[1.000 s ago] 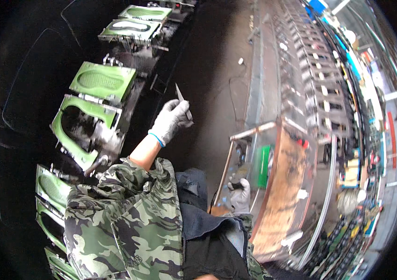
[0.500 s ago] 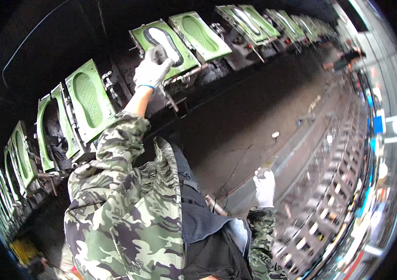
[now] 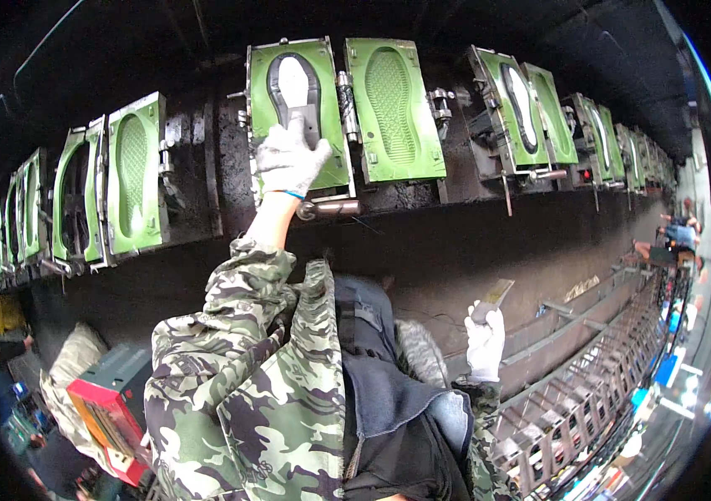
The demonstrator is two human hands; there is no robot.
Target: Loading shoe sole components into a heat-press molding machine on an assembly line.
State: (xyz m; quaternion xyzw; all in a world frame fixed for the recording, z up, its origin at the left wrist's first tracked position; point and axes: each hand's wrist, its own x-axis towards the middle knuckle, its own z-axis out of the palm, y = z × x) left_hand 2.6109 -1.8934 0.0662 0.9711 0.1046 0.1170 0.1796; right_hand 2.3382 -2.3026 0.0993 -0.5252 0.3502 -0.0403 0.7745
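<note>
The dim floor [image 3: 439, 255] spread below one green mould [image 3: 259, 100]; inside lay the sole [image 3: 293, 77], likely light and rubbery, best taken by its edge; over the mould the left hand [image 3: 290, 159] held a blade [image 3: 310, 118], and rightward of it the right hand [image 3: 485, 336] pinched a plate [image 3: 500, 290]

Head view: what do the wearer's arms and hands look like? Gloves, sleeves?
Left hand: pale grey-white glove, blue cuff edging, bare wrist gap below. Right hand: whitish glove, no blue edging visible. Both sleeves: camouflage in greens, off-white and dark patches; left one bunched.
</note>
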